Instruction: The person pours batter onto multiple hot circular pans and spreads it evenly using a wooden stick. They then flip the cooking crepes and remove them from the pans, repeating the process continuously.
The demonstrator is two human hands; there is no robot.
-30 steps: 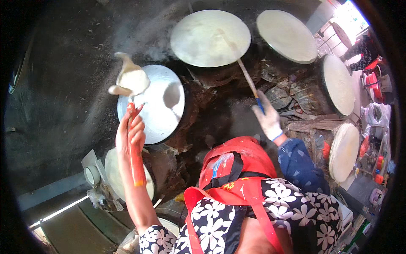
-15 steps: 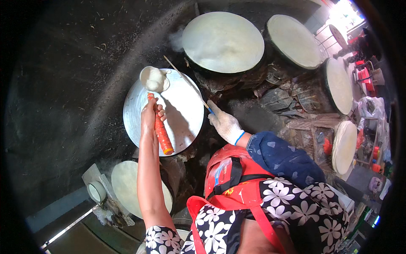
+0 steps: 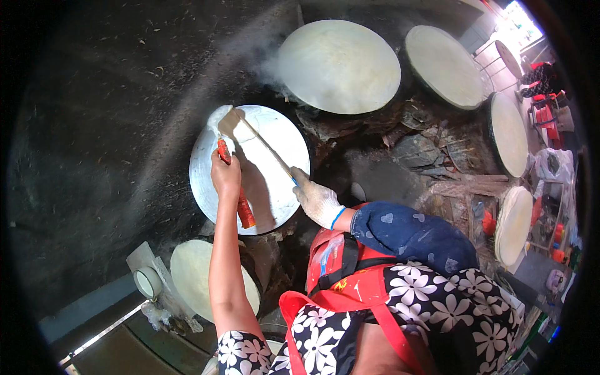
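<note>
My left hand (image 3: pixel 226 175) is closed around the red-wrapped handle of a ladle (image 3: pixel 219 119). The ladle's bowl is tipped low over a round pale metal griddle (image 3: pixel 284 147), with cream-coloured batter (image 3: pixel 239 130) beside it on the surface. My right hand (image 3: pixel 317 200), in a whitish knitted glove, grips a thin wooden stick (image 3: pixel 265 145) near its blue end. That stick slants across the griddle, its far tip close to the ladle bowl. Both hands' shadows and tools fall partly over the plate.
Large round pans covered in pale sheets stand around: a steaming one (image 3: pixel 339 67) at the far side, others (image 3: pixel 445 67) (image 3: pixel 508 134) to the right, another (image 3: pixel 203 275) near left. A stack of pale rounds (image 3: pixel 514 226) sits at right. A white bowl (image 3: pixel 147 282) rests at lower left.
The ladle has tipped over, and batter now lies on the griddle beside its bowl. My right hand has moved slightly left and down, bringing the stick closer to the ladle.
</note>
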